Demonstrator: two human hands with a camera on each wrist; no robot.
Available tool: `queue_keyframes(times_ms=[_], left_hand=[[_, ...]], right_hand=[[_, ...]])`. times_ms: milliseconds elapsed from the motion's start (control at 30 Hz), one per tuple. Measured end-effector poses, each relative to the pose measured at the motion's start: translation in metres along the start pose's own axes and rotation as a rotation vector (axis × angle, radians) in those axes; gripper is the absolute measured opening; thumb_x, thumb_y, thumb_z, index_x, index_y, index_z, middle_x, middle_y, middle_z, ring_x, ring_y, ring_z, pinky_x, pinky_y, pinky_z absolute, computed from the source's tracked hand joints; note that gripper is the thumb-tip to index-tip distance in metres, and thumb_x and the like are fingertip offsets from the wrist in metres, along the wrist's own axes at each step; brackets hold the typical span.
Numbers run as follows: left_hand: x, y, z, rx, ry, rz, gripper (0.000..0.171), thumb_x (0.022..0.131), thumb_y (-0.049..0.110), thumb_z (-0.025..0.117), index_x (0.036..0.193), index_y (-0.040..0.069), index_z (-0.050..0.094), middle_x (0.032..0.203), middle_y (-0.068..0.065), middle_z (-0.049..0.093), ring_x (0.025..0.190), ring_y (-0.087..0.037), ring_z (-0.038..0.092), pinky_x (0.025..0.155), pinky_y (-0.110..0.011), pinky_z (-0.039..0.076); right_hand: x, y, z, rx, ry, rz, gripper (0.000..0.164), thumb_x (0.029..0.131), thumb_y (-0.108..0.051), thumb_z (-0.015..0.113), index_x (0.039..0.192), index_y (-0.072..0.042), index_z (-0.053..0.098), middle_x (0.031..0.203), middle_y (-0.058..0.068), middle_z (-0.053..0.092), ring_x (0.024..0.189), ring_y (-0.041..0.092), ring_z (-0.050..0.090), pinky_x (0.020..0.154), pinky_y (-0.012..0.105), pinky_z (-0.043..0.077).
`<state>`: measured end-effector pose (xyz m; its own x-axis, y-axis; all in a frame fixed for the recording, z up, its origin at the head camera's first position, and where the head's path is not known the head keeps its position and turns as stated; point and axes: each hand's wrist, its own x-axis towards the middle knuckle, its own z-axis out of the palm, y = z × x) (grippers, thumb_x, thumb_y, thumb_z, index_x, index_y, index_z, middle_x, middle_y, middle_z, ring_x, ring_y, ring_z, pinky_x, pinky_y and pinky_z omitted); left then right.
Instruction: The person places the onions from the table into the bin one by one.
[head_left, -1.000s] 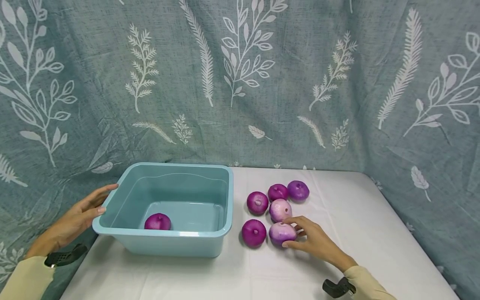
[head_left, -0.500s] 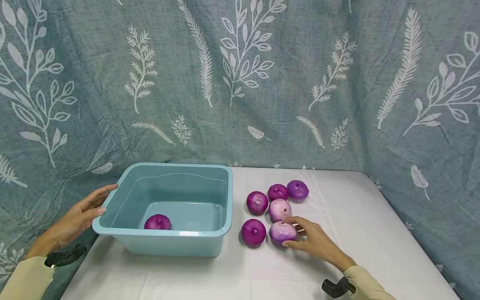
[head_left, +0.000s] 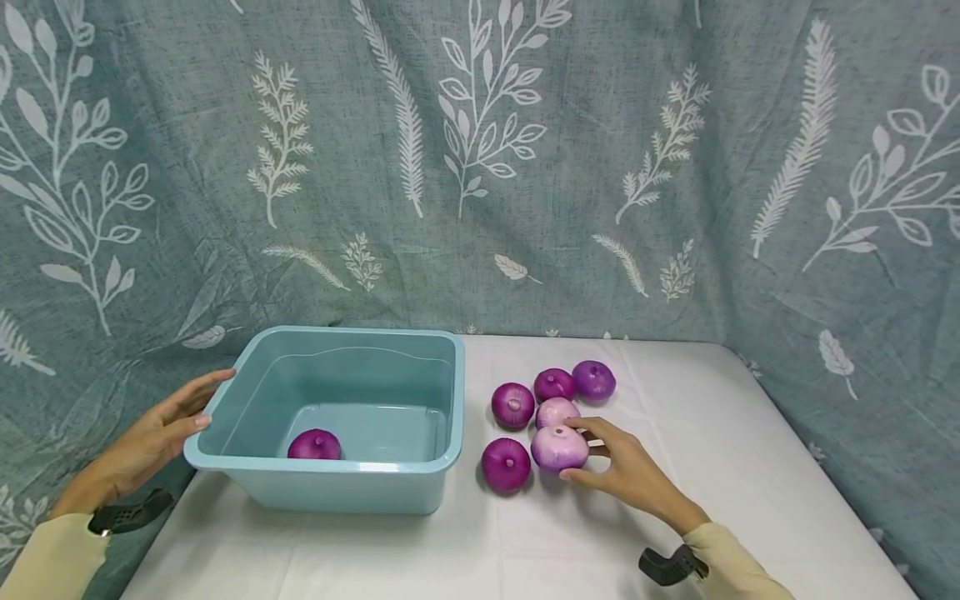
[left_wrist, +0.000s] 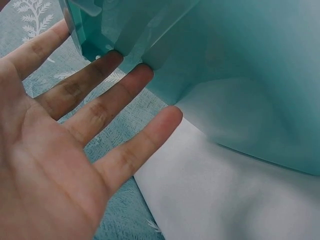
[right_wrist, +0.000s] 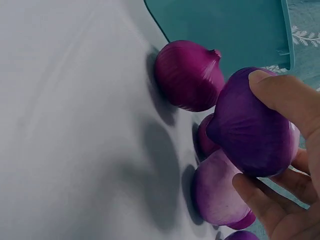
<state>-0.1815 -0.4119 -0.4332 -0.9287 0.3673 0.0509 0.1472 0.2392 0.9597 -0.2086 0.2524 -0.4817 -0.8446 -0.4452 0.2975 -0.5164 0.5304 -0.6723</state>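
My right hand (head_left: 626,467) pinches a pale purple onion (head_left: 559,448) between thumb and fingers. In the right wrist view this onion (right_wrist: 255,125) hangs just above the cloth, its shadow falling apart from it. A second pale onion (head_left: 557,412) lies right behind it, partly covered. To its left sits a dark magenta onion (head_left: 506,465). My left hand (head_left: 153,433) rests at the left side of a light blue plastic basin (head_left: 345,483). Seen from the left wrist, its straight fingers (left_wrist: 125,155) reach along the basin's outer wall (left_wrist: 240,110).
One magenta onion (head_left: 315,444) lies inside the basin. Farther back on the white-covered table (head_left: 675,400) are more onions: one magenta onion (head_left: 513,406), another behind it (head_left: 555,384), and a violet onion (head_left: 594,381). A leaf-patterned cloth (head_left: 450,275) hangs behind.
My right hand has raised the pale onion off the table and shifted it slightly left and back, over part of the second pale one. My left hand and the basin have stayed put.
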Motion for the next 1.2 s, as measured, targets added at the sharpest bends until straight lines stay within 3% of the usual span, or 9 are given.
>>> queue_keyframes(times_ms=[200, 533, 800, 1033, 1200], left_hand=[[-0.001, -0.001, -0.002, -0.002, -0.01, -0.011, 0.064, 0.112, 0.009, 0.039, 0.167, 0.025, 0.012, 0.165, 0.008, 0.018, 0.131, 0.01, 0.039, 0.092, -0.025, 0.051], [-0.002, -0.001, -0.001, -0.006, -0.007, 0.013, 0.064, 0.112, 0.008, 0.039, 0.167, 0.022, 0.012, 0.162, 0.011, 0.021, 0.131, 0.011, 0.039, 0.094, -0.023, 0.05], [-0.002, -0.004, 0.0, -0.011, -0.006, 0.008, 0.064, 0.112, 0.008, 0.039, 0.167, 0.025, 0.013, 0.162, 0.012, 0.021, 0.131, 0.012, 0.039, 0.094, -0.024, 0.05], [-0.002, -0.004, 0.001, -0.013, -0.005, 0.026, 0.064, 0.112, 0.007, 0.039, 0.167, 0.023, 0.013, 0.162, 0.012, 0.021, 0.131, 0.012, 0.039, 0.094, -0.023, 0.05], [-0.002, -0.004, 0.001, -0.013, 0.0, 0.034, 0.063, 0.112, 0.007, 0.038, 0.167, 0.022, 0.013, 0.155, 0.017, 0.027, 0.13, 0.009, 0.043, 0.093, -0.026, 0.051]], right_hand=[[0.007, -0.007, 0.004, 0.01, 0.021, -0.021, 0.067, 0.081, -0.033, 0.091, 0.137, -0.011, 0.061, 0.133, 0.003, 0.061, 0.111, 0.023, 0.065, 0.092, 0.032, 0.056], [0.023, -0.024, 0.005, 0.061, 0.022, -0.064, 0.068, 0.079, -0.033, 0.092, 0.137, -0.017, 0.061, 0.138, 0.003, 0.059, 0.119, 0.026, 0.063, 0.093, 0.03, 0.055], [0.035, -0.045, 0.003, 0.058, 0.046, -0.048, 0.066, 0.079, -0.034, 0.092, 0.135, -0.017, 0.062, 0.131, -0.001, 0.062, 0.108, 0.019, 0.068, 0.092, 0.033, 0.056], [0.052, -0.054, 0.006, 0.09, 0.056, -0.117, 0.065, 0.079, -0.033, 0.092, 0.134, -0.016, 0.063, 0.129, -0.001, 0.062, 0.112, 0.019, 0.067, 0.091, 0.032, 0.057], [0.064, -0.065, 0.006, 0.033, 0.072, -0.157, 0.065, 0.078, -0.037, 0.092, 0.134, -0.018, 0.064, 0.126, -0.004, 0.064, 0.109, 0.018, 0.067, 0.092, 0.035, 0.056]])
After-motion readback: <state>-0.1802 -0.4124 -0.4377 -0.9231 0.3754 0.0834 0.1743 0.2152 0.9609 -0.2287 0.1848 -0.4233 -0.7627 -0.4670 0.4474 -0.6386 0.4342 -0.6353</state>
